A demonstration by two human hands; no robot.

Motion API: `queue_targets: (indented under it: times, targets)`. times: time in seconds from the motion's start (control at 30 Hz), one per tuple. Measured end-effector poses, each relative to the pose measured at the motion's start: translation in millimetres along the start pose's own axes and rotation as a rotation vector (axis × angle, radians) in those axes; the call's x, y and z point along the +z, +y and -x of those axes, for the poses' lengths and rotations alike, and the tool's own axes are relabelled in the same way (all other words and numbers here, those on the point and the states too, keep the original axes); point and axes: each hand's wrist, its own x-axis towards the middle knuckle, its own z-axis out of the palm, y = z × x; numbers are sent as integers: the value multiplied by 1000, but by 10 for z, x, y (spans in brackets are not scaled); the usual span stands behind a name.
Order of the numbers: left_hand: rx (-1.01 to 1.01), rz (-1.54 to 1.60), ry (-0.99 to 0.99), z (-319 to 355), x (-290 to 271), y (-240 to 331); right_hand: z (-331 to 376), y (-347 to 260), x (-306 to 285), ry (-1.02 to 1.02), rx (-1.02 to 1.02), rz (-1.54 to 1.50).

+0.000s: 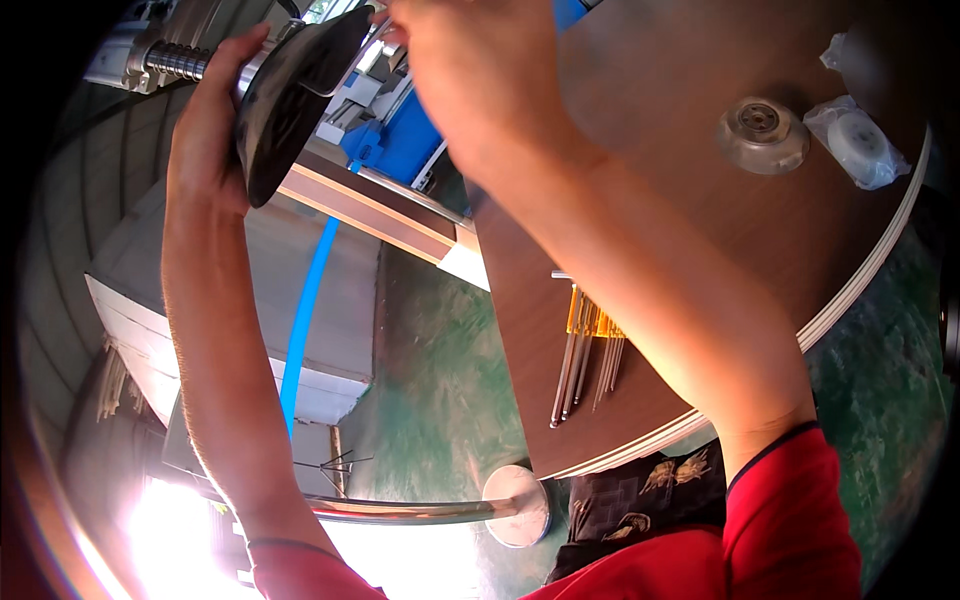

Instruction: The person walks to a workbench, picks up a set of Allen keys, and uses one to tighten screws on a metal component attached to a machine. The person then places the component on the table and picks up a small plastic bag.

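At the upper left of the frame the left hand (208, 130) grips a dark disc (295, 95) by its edge, while the right hand (480, 75), top centre, touches its upper rim, grip unclear.

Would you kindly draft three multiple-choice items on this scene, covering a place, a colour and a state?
1. Where do the hex keys lie?
A. on the brown round table
B. on the green floor
C. in the left hand

2. What colour is the hose running down below the left forearm?
A. yellow
B. blue
C. black

3. What is the left hand doing?
A. resting flat on the table
B. hanging empty
C. holding a dark disc raised up

Answers:
1 A, they lie near the table's front edge.
2 B, it shows bright blue against the pale panel.
3 C, its fingers wrap the disc's edge, while the right hand reaches the disc's top.
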Motion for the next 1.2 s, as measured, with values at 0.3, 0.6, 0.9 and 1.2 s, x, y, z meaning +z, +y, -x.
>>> queue_targets:
  times: [0.3, 0.6, 0.9, 1.2]
  targets:
    - [48, 45, -25, 112, 159, -32, 383, 65, 151, -360, -794, 783]
    - [-30, 8, -6, 73, 55, -61, 512, 88, 255, -479, -952, 886]
    - [34, -12, 11, 31, -17, -68, 272, 301, -206, 159, 442, -53]
    - [-23, 73, -203, 15, -109, -40, -70, 507, -227, 221, 472, -172]
